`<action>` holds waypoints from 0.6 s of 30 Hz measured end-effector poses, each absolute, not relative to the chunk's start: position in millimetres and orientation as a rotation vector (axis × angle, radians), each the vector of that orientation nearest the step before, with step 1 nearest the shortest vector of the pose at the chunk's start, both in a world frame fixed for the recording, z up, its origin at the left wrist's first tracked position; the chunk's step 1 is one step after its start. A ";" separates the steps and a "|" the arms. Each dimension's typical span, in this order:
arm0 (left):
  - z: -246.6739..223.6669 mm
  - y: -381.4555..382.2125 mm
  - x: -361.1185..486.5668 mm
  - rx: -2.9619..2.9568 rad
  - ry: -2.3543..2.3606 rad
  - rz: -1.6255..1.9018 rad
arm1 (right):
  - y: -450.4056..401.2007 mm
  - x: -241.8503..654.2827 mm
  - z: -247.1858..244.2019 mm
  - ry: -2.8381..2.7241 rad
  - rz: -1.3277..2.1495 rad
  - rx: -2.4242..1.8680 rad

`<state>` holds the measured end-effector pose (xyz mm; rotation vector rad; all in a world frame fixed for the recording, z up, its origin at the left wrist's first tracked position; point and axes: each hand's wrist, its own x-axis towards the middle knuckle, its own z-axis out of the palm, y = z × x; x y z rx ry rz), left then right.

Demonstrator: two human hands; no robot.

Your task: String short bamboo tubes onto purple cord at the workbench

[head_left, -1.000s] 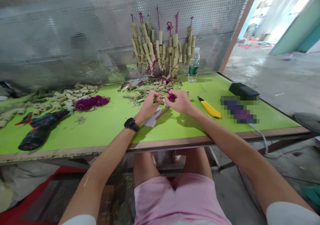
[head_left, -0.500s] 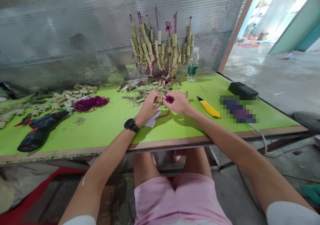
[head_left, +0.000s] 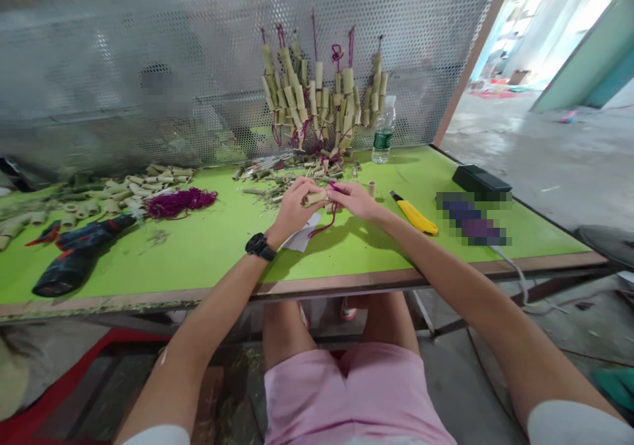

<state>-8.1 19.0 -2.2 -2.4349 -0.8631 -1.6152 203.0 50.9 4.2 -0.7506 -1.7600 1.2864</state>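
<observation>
My left hand (head_left: pixel 296 207) has its fingers closed around a short pale bamboo tube (head_left: pixel 314 198) above the green table. Close beside it on the right, my right hand (head_left: pixel 352 199) pinches purple cord at the tube's right end. A tail of the purple cord (head_left: pixel 327 226) hangs below my fingers and curls to the left. Partly under my left hand lies a white paper (head_left: pixel 300 237). Another small tube piece (head_left: pixel 371 188) stands just beyond my right hand.
Bamboo strings (head_left: pixel 319 98) hang on the mesh panel behind, near a bottle (head_left: pixel 383 131). A yellow cutter (head_left: pixel 417 217) and black box (head_left: pixel 481 181) lie right. Left are a drill (head_left: pixel 79 253), purple cord bundle (head_left: pixel 181 203) and cut tubes (head_left: pixel 133 186). Scraps lie behind my hands.
The tube in my left hand now shows more of its length. My right fingers have spread out flatter, and less bunched purple cord shows between them.
</observation>
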 end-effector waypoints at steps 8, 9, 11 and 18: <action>-0.6 12.2 -0.1 -2.496 -0.884 -1.634 | 37.4 200.0 9.4 -1.422 1.795 -0.705; -0.7 11.7 0.3 -2.504 -0.891 -1.636 | 34.1 200.2 10.8 -1.407 1.842 -0.688; -0.9 10.7 0.9 -2.515 -0.913 -1.633 | 28.3 200.4 13.3 -1.348 1.916 -0.680; -1.9 10.3 4.0 -2.498 -0.845 -1.656 | 21.9 196.2 14.4 -1.168 2.015 -0.670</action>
